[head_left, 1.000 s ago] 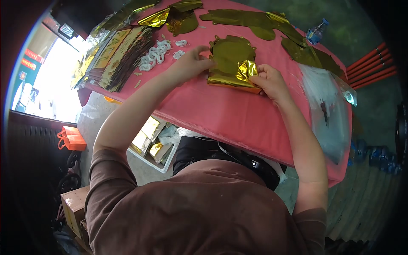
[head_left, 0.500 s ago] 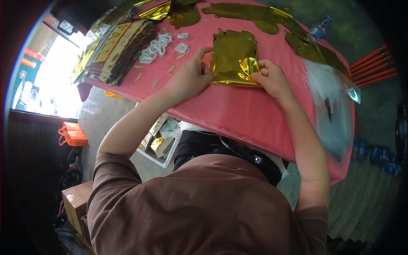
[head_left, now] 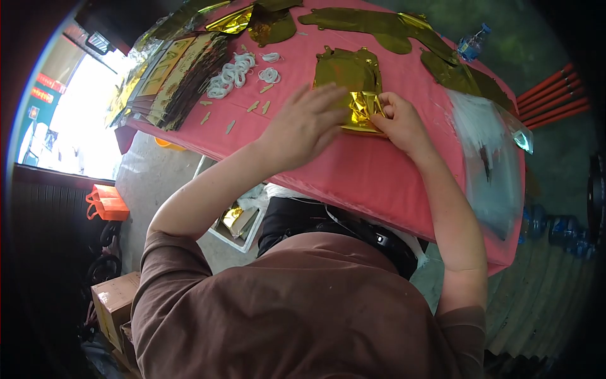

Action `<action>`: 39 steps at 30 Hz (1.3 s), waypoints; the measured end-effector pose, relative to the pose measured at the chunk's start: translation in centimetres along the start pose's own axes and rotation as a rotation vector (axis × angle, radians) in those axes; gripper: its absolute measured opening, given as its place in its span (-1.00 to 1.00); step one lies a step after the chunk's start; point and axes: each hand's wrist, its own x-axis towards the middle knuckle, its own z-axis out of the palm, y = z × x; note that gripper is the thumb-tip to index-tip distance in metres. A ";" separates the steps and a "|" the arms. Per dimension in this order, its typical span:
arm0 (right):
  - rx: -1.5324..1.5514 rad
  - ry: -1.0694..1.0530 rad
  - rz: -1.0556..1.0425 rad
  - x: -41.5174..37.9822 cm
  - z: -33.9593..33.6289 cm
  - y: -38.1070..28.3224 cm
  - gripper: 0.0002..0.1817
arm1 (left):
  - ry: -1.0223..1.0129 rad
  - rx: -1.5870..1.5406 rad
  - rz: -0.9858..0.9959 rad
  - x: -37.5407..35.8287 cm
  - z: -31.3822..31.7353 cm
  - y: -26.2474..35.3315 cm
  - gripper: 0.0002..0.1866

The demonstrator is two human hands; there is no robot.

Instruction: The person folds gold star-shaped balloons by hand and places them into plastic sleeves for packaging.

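A folded gold foil balloon [head_left: 348,68] lies flat on the pink tablecloth in front of me, its near part shiny and creased. My right hand [head_left: 399,120] pinches its near right corner between thumb and fingers. Over the near left part of the foil, my left hand [head_left: 303,126] is open, palm down, with its fingers stretched out to the right. Those fingers hide part of the balloon's left side. Left of the foil lie white coiled ribbons [head_left: 232,77] and several small pale clips or straws [head_left: 254,106].
A stack of printed flat packets [head_left: 177,79] stands at the table's left. More flat gold foil [head_left: 360,22] lies along the far edge, near a plastic bottle [head_left: 473,43]. Clear plastic bags [head_left: 489,158] hang over the right edge. A white box [head_left: 243,230] sits on the floor.
My left hand has let go of the foil's left edge and moved right over it, fingers spreading. The right hand keeps its pinch at the corner, where the foil is more creased.
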 end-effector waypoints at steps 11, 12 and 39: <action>-0.018 0.058 0.069 -1.2 -0.5 -2.0 -0.58 | -0.301 -0.145 0.039 -0.8 1.4 -0.2 -0.43; -0.160 0.171 -0.002 -1.4 -0.4 -1.9 -0.59 | -0.299 -0.144 0.038 -0.8 1.4 -0.2 -0.43; -0.476 -0.100 -0.273 -0.7 -0.5 0.9 -0.42 | -0.340 -0.027 0.010 -0.7 1.5 -0.9 -0.33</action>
